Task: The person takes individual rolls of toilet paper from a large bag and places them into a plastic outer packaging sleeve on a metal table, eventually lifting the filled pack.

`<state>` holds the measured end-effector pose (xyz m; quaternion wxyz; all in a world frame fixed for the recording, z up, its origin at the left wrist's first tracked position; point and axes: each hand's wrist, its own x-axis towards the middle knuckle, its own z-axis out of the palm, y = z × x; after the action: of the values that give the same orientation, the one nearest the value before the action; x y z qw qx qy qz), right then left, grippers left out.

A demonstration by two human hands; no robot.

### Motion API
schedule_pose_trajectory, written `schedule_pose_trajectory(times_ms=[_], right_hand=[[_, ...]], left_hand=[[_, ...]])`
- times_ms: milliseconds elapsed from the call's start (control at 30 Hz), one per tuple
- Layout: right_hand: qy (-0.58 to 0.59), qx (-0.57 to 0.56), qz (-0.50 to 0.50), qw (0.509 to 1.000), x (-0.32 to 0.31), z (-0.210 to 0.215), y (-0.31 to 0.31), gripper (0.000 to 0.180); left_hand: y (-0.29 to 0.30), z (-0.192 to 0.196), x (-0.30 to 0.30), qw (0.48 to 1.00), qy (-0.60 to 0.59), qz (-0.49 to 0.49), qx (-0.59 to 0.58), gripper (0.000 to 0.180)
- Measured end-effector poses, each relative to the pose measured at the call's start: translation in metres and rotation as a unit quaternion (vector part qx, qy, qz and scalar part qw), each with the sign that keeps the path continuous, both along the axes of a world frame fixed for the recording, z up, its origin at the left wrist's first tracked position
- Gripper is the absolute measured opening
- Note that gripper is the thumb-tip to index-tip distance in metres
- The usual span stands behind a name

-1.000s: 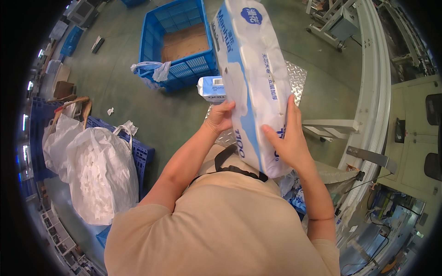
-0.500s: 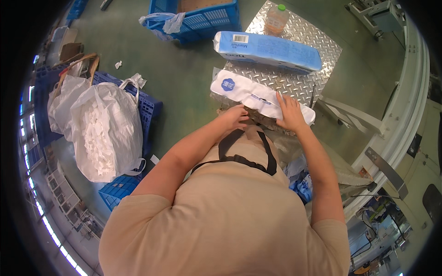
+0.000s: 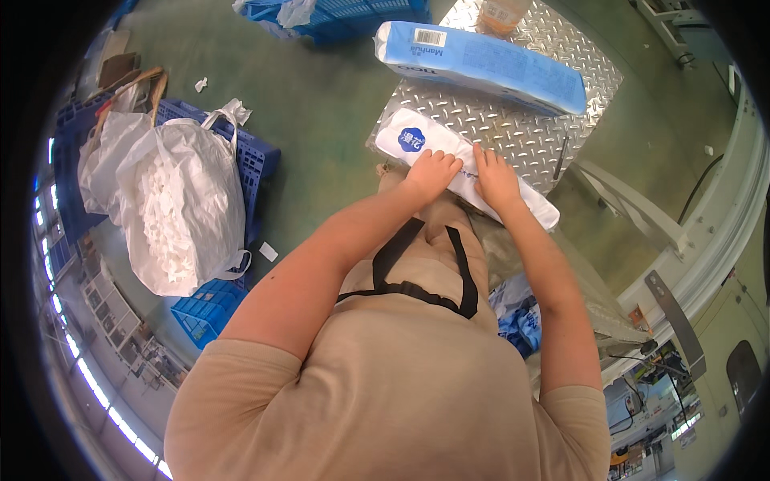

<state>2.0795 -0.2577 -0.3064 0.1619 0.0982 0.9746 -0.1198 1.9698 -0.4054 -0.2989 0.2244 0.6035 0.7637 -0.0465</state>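
Note:
A long white plastic-wrapped pack (image 3: 525, 200) with a blue flower-shaped mark lies slantwise along the near edge of a metal plate surface (image 3: 513, 144). My left hand (image 3: 433, 172) is closed on the middle of this pack, its fingers bent over the wrapping. Close beside it, my right hand (image 3: 495, 180) also grips the pack, fingers over its top. The two hands are a small gap apart. Beyond them rests a long blue wrapped pack (image 3: 481, 68), untouched. What is inside the white wrapping is hidden.
An orange-tinted bottle (image 3: 501, 14) stands behind the blue pack. A thin dark rod (image 3: 561, 156) lies at the plate's right. To the left, a white sack (image 3: 180, 208) of white scraps leans by a blue crate (image 3: 261, 164). Another blue crate (image 3: 361, 20) stands far ahead.
My left hand has come up from beside the pack onto its middle. My right hand has shifted left toward it. The view has tilted, moving the plate and packs up in the picture.

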Motion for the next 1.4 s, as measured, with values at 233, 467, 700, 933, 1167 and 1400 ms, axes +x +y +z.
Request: schedule_pose_trajectory(times_ms=[233,467,700,933,1167,1400], right_hand=[[0.013,-0.018,-0.028,0.999,-0.005,-0.030,0.016,0.027],[-0.014,-0.063,-0.029,0.997,-0.015,-0.017,0.029,0.012],[-0.095,0.011,-0.120,0.988,-0.018,-0.006,0.069,0.022],[-0.040,-0.003,-0.258,0.965,-0.015,-0.022,0.097,0.027],[0.130,-0.107,-0.280,0.945,-0.028,0.001,0.056,0.032],[0.050,-0.032,-0.264,0.963,0.012,0.002,-0.060,0.112]], left_hand=[[0.004,-0.002,-0.013,0.983,0.086,-0.126,0.104,0.032],[0.027,0.009,-0.016,0.978,0.127,-0.166,-0.018,0.028],[-0.018,0.011,-0.011,0.986,0.086,-0.140,-0.025,0.013],[-0.087,0.017,-0.022,0.997,0.031,-0.060,0.038,0.016],[-0.070,0.032,-0.025,0.998,-0.023,0.059,0.011,0.016],[-0.014,0.008,-0.038,0.992,-0.040,0.028,0.117,0.052]])
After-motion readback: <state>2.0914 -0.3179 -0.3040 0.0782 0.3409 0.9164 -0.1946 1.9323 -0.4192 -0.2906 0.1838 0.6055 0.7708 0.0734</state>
